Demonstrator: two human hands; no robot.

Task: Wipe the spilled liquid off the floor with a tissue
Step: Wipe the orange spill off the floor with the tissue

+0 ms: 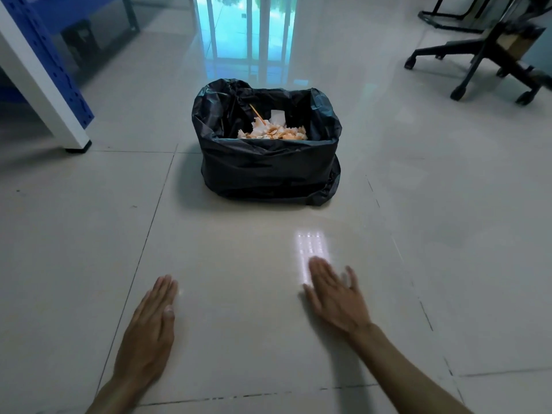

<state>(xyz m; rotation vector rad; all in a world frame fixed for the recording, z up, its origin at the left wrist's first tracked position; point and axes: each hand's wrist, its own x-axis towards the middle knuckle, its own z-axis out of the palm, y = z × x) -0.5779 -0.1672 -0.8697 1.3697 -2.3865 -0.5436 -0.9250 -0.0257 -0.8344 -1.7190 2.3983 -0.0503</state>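
Observation:
My left hand [152,321] hovers flat over the beige tiled floor [239,294] at the lower left, fingers straight and together, holding nothing. My right hand [336,297] is stretched flat at the lower right, fingers slightly spread, also empty. A bin lined with a black bag [268,171] stands on the floor ahead of both hands. Inside it lie crumpled tissues [273,131], white with orange stains. No loose tissue or puddle shows on the tiles; a bright light reflection [310,249] lies just beyond my right fingertips.
A white and blue table leg [44,82] stands at the far left. An office chair base with black castors [484,58] is at the far right. A glass door [245,28] is behind the bin.

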